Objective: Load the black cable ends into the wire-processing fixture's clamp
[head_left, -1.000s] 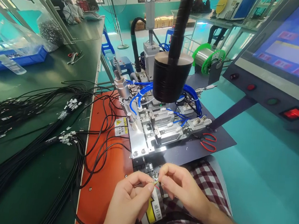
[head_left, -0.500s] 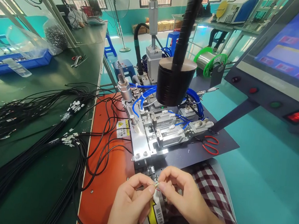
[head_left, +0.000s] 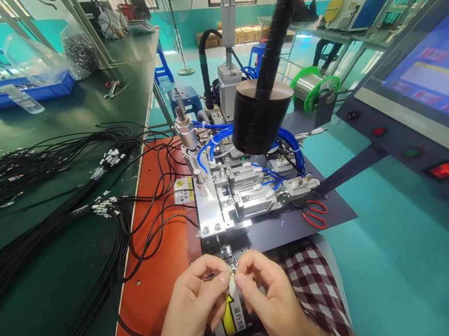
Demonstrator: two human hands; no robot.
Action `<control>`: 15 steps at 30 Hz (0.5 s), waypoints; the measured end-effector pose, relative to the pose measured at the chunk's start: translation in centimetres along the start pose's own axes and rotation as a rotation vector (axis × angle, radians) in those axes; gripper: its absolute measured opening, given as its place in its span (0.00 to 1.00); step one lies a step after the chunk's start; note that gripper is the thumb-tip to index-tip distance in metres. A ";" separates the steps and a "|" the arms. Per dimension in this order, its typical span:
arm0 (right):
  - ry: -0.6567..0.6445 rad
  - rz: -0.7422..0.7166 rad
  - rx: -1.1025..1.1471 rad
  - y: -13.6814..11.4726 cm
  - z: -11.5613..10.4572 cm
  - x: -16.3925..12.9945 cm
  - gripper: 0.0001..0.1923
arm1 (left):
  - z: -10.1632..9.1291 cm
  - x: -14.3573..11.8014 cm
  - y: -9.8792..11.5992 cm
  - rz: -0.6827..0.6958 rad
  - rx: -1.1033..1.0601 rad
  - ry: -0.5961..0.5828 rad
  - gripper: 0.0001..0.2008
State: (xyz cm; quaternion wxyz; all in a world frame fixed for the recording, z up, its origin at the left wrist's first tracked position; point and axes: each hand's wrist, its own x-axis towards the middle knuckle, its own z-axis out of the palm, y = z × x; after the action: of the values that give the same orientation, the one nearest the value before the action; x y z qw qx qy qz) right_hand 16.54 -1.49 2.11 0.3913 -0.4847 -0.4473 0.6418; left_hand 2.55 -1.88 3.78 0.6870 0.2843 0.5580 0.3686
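My left hand [head_left: 194,305] and my right hand [head_left: 269,296] meet at the bottom centre, just in front of the metal fixture [head_left: 238,195]. Both pinch the small metal tip of a thin black cable [head_left: 232,272] between thumb and forefinger. The cable runs down and left under my left hand. Its tip is tiny and partly hidden by my fingertips. A yellow arrow label [head_left: 232,316] lies right below my hands.
Bundles of black cables with metal ends [head_left: 52,185] cover the green bench at left and spill onto the orange mat [head_left: 162,266]. A black cylinder [head_left: 261,116] hangs over the fixture. Red scissors [head_left: 314,214] lie at right; a control panel with screen [head_left: 430,75] stands beyond.
My hands stay together on the cable tip, with only small finger shifts. The view has moved slightly.
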 end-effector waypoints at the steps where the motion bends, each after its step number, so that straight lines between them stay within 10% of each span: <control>1: -0.007 0.013 0.015 -0.1 0.0 0.0 0.12 | 0.0 0.0 0.0 -0.003 0.005 0.007 0.12; 15: -0.023 0.080 0.156 -0.1 0.2 0.3 0.19 | 0.3 -0.3 -0.1 0.009 0.010 0.022 0.13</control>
State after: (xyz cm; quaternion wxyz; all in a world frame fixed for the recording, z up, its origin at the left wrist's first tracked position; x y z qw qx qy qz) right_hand 16.28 -1.21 2.16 0.3967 -0.4628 -0.3807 0.6954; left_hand 2.80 -2.19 3.90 0.6778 0.2864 0.5660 0.3718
